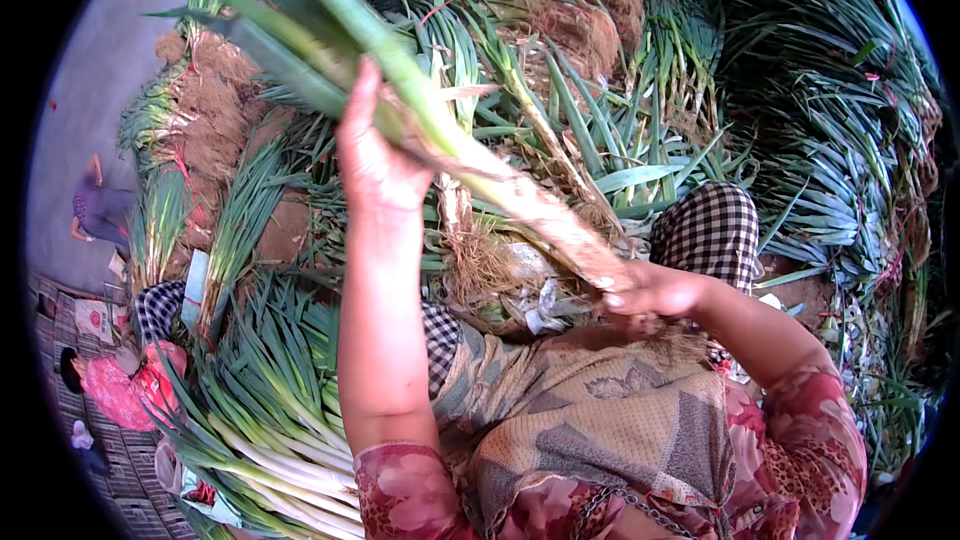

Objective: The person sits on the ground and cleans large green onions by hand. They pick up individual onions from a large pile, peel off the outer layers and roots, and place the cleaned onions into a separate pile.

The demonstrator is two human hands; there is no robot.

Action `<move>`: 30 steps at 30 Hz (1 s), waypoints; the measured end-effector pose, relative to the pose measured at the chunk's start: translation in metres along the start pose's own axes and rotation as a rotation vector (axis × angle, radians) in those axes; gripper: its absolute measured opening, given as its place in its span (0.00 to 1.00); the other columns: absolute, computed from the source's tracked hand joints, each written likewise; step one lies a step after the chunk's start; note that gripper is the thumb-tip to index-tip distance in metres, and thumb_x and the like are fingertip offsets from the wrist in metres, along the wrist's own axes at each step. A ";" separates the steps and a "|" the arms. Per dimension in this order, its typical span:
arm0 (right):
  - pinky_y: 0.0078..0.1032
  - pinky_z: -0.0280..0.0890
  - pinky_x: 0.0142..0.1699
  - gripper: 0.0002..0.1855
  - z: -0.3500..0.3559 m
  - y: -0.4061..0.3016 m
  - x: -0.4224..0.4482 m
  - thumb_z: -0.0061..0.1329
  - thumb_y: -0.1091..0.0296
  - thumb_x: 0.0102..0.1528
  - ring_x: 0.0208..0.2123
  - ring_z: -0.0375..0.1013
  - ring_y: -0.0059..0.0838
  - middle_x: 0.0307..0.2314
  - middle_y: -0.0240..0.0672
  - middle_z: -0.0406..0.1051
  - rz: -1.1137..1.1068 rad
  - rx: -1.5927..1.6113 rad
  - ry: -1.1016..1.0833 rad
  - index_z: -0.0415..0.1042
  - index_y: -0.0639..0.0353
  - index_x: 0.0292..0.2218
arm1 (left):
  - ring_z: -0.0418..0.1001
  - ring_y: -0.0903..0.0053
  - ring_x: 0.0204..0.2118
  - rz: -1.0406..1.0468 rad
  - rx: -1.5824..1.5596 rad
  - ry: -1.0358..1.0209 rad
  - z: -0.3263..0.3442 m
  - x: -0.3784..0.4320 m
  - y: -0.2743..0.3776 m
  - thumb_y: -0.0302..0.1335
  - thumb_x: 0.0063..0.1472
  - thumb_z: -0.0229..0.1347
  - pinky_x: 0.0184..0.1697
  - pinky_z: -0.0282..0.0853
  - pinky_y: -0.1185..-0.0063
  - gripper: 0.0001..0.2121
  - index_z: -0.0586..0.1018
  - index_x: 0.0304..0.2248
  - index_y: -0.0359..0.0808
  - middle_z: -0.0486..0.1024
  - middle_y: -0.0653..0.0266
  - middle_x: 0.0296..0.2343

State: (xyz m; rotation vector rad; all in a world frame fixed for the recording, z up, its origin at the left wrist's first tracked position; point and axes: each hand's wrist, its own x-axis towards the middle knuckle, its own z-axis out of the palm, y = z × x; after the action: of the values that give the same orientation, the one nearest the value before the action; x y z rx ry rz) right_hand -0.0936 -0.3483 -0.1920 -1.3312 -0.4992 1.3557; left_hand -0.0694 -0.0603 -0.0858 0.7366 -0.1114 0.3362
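Note:
My left hand [386,154] grips a large Welsh onion [517,195] around its upper stalk, where the green leaves begin. The leaves blur toward the top left of the view. Down at the root end, my right hand [652,292] is closed around the brownish, dirty base, with roots hanging below the fingers. The onion slants across in front of my lap, above a patterned apron [600,420]. Beneath it lie loose untrimmed onions [547,120] and a tangle of dry roots [476,262].
Peeled white onions [285,457] are heaped at my left. Tied bundles [555,22] with shaggy roots lie ahead, and a tall pile [817,135] of leafy onions rises at right. Peelings [862,337] litter the ground. A person in pink [127,390] sits at far left; another person [101,202] is farther off.

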 end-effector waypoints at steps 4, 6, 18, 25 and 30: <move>0.15 0.58 0.17 0.26 0.017 -0.007 0.066 0.42 0.42 0.49 0.13 0.59 0.14 0.13 0.24 0.60 -0.085 -0.098 -0.195 0.63 0.60 0.32 | 0.70 0.73 0.30 0.072 -0.114 -0.226 -0.050 -0.005 0.035 0.32 0.56 0.46 0.32 0.71 0.74 0.11 0.69 0.32 0.31 0.70 0.59 0.27; 0.19 0.59 0.19 0.32 0.024 -0.010 0.086 0.37 0.35 0.48 0.15 0.61 0.17 0.15 0.26 0.61 -0.002 -0.259 -0.213 0.63 0.61 0.34 | 0.69 0.73 0.31 0.021 0.115 -0.012 -0.074 -0.020 0.049 0.38 0.58 0.43 0.35 0.69 0.75 0.15 0.69 0.34 0.33 0.70 0.59 0.28; 0.20 0.64 0.29 0.27 0.072 -0.104 0.194 0.32 0.47 0.56 0.22 0.68 0.23 0.23 0.37 0.69 -0.332 -0.175 0.094 0.63 0.66 0.41 | 0.64 0.72 0.43 -0.098 0.313 0.338 -0.103 -0.068 0.022 0.50 0.57 0.37 0.48 0.59 0.72 0.26 0.62 0.46 0.37 0.66 0.58 0.41; 0.28 0.60 0.43 0.18 0.051 -0.080 0.210 0.28 0.56 0.58 0.26 0.66 0.29 0.21 0.36 0.67 -0.263 0.587 0.423 0.64 0.62 0.31 | 0.60 0.78 0.21 0.121 0.113 0.490 -0.152 -0.065 0.031 0.50 0.55 0.43 0.30 0.64 0.78 0.23 0.64 0.33 0.35 0.61 0.68 0.18; 0.14 0.44 0.15 0.13 -0.022 -0.062 0.133 0.37 0.56 0.56 0.11 0.46 0.14 0.11 0.20 0.50 -0.227 0.325 0.305 0.60 0.56 0.27 | 0.56 0.82 0.16 0.178 -0.484 0.505 -0.212 -0.073 0.100 0.57 0.53 0.36 0.19 0.58 0.82 0.30 0.63 0.26 0.31 0.57 0.71 0.13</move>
State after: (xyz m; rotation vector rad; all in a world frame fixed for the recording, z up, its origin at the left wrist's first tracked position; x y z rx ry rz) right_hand -0.0155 -0.2218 -0.1992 -1.1463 -0.2032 0.9769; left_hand -0.1755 0.1333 -0.1941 0.1480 0.2158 0.6293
